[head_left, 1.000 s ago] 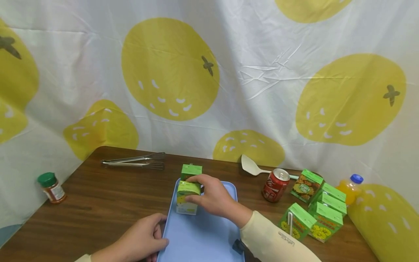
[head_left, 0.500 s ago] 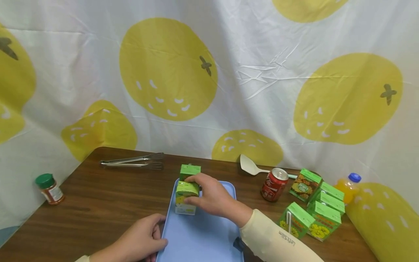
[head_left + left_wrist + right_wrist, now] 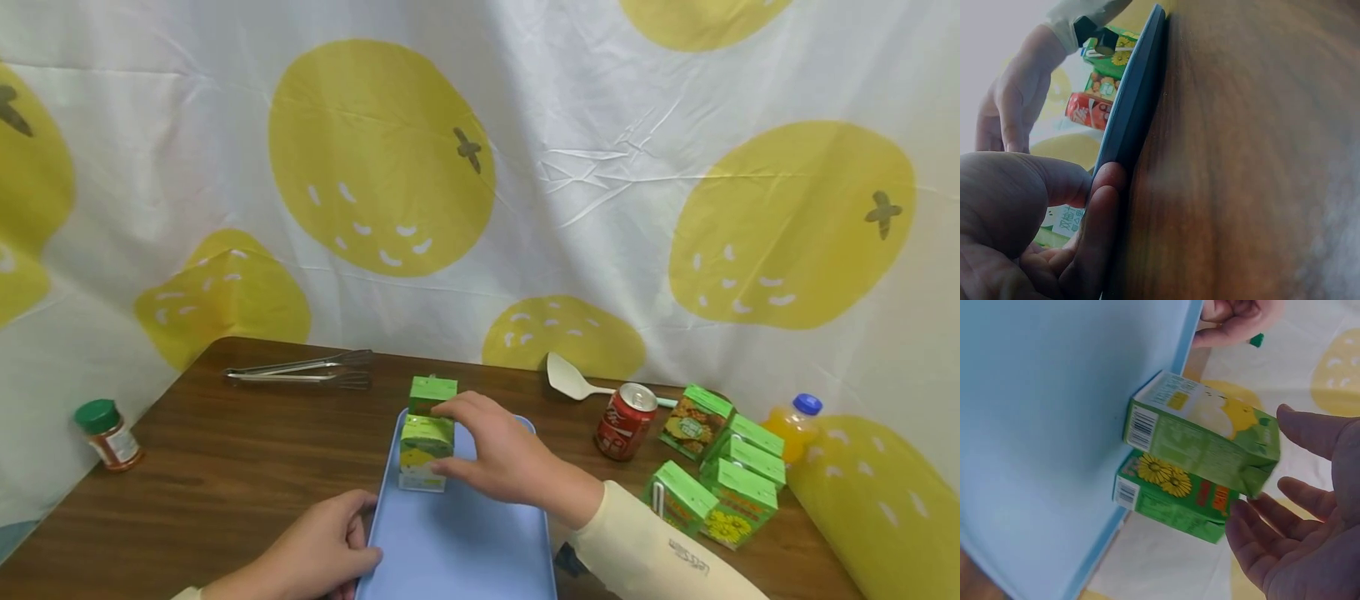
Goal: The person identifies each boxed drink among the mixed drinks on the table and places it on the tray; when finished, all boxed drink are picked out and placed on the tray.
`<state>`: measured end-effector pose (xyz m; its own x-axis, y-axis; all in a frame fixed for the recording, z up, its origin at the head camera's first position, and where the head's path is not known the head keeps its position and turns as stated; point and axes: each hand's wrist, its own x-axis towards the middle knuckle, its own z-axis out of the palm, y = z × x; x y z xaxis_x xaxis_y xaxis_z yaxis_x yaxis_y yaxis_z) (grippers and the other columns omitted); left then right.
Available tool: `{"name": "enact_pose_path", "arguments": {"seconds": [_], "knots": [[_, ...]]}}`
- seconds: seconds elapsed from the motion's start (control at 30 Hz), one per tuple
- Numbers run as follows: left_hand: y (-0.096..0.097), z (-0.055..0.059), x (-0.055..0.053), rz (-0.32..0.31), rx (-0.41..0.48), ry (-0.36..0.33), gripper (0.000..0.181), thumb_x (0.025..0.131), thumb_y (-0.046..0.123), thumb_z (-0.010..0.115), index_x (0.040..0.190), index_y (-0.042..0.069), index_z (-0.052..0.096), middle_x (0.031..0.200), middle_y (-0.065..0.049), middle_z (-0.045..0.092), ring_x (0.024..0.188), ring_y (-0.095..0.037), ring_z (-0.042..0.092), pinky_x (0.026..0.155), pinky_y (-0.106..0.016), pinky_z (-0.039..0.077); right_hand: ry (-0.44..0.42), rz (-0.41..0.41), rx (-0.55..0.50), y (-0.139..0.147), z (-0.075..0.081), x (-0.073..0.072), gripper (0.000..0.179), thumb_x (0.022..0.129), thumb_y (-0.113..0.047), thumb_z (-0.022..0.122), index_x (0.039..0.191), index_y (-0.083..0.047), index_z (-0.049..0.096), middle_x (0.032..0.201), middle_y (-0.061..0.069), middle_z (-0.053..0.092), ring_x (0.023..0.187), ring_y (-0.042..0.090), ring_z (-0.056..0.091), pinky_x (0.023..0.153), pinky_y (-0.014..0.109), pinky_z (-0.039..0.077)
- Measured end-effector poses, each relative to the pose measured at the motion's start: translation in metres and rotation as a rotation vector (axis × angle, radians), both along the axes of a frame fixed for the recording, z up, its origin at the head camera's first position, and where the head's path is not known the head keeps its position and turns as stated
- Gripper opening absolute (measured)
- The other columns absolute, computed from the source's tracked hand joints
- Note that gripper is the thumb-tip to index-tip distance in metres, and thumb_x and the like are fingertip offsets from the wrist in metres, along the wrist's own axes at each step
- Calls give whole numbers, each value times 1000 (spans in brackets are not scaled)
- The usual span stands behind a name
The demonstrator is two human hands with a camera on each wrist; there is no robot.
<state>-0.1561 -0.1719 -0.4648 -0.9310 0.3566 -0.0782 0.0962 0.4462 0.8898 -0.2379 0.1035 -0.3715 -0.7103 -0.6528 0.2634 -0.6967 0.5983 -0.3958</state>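
Observation:
My left hand holds the left rim of a light blue tray; in the left wrist view, the thumb lies on one side of the rim and the fingers on the other. On the tray's far left part stands a yellow-and-green drink carton. A darker green carton with yellow flowers stands right behind it. Around the top of the nearer carton my right hand is spread, thumb and fingers parted, with a gap beside the carton in the right wrist view.
Several green drink cartons stand at the right, near a red soda can and an orange drink bottle. A white spatula lies behind. Tongs and a green-capped spice jar are at the left. A patterned curtain hangs behind.
My right hand has loosened from the nearer carton and shifted slightly right, leaving it standing on the tray. My left hand keeps its hold on the rim.

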Motion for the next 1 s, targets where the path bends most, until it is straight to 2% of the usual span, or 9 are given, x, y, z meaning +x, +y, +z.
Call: {"name": "enact_pose_path", "arguments": {"seconds": [0.3,0.4,0.67,0.87,1.0], "knots": [[2,3,-1,3,-35,-9,72,91,10,84,148,-20,51,70,-6,66,49,-20,65,44,-30,52,202,-8,64,22,19,14,62,93,-34,93,146,-11,68,144,4,66,133,22,64,105,47,59],[3,2,-2,7,-39,-17,71,91,10,84,147,-20,51,70,-6,66,49,-20,65,44,-29,51,242,-10,72,32,25,16,61,93,-34,93,144,-11,69,143,4,66,132,23,64,104,47,59],[1,1,-1,11,-51,-18,72,91,10,83,147,-21,51,70,-6,66,50,-19,64,44,-26,47,272,-65,100,64,37,15,61,93,-32,93,145,-11,69,144,3,66,132,24,65,103,48,59],[2,2,-1,18,-56,-15,71,91,10,84,146,-21,51,70,-6,65,50,-20,65,44,-27,48,309,-103,103,93,41,13,61,90,-29,95,143,-10,70,141,3,68,129,25,67,100,48,60],[4,2,0,16,-54,-8,71,90,8,84,146,-21,51,70,-6,65,49,-21,65,44,-28,51,297,-140,116,112,44,14,60,92,-25,94,144,-10,69,141,5,67,129,29,68,100,53,59]]}}
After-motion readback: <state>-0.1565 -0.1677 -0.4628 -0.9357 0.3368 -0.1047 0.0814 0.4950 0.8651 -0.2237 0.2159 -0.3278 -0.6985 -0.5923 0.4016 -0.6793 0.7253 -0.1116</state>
